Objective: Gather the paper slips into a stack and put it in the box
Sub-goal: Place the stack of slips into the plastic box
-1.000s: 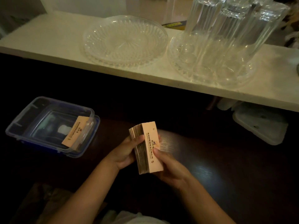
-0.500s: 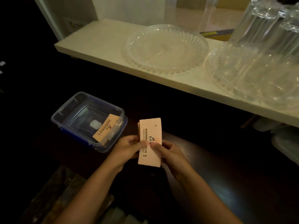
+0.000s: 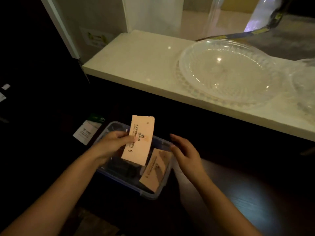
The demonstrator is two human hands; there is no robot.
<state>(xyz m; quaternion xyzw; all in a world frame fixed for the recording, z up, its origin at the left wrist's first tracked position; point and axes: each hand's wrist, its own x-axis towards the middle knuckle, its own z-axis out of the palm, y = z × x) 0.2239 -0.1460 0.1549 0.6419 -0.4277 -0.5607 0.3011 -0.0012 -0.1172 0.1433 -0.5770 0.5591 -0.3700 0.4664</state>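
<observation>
Head view is showing two bare hands over a see-through box [image 3: 154,195] with a blue edge, which is sitting on a dark table. The left hand [image 3: 111,144] is gripping a stack of pink paper slips [image 3: 139,142] by its left side, with the thumb lying on the printed front. The stack is standing almost upright, leaning a little, and it is hanging just above the open box. The right hand [image 3: 185,155] is floating just to the right of the stack with its fingers spread and loose (it is not touching any paper). Below that hand, one more slip [image 3: 156,169] is leaning inside the box against its right wall. Past both hands, a pale shelf [image 3: 136,60] is holding a big clear glass dish [image 3: 226,70]. To the left of the left hand, a small white and green card [image 3: 88,130] is lying in the dark.
</observation>
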